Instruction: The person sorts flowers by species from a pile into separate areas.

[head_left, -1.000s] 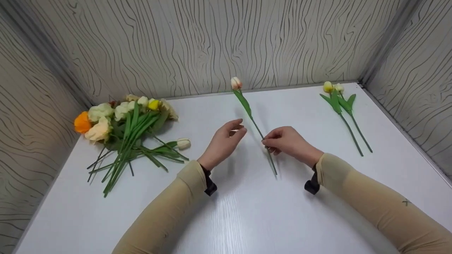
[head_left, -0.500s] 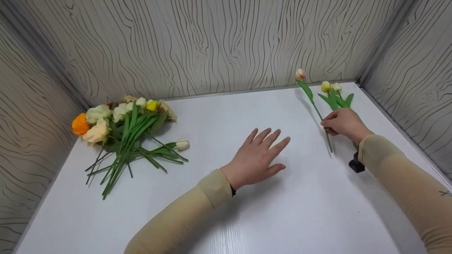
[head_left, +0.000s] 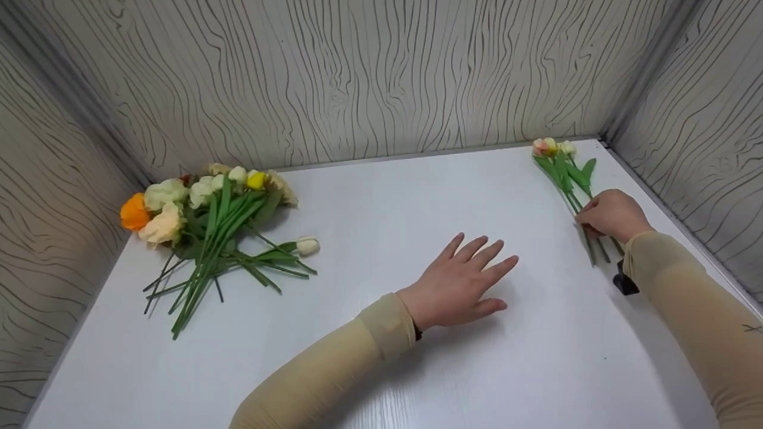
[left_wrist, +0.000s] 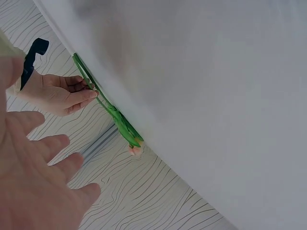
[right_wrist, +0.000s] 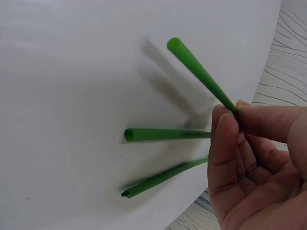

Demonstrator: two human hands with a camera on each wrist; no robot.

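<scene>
Pink tulip (head_left: 540,145), an artificial stem with long green leaves, lies at the far right of the white bench (head_left: 369,196), its bloom beside the two yellow tulips (head_left: 560,147) already resting there. The right hand (head_left: 613,215) pinches its green stem (right_wrist: 201,76) between thumb and fingertips, low down near the cut end. The wrist view shows that end raised slightly off the bench, above two other stem ends (right_wrist: 163,134) lying flat. The left hand (head_left: 462,283) rests with fingers spread and straight, its grip apart and holding nothing, near the middle of the bench. A heap of mixed flowers (head_left: 205,214) lies well apart at the far left. The tulip looks very light, its stem thin, smooth and probably bendable, so a light pinch along the bare stem should suit it; the bloom and leaves seem soft and better left untouched.
</scene>
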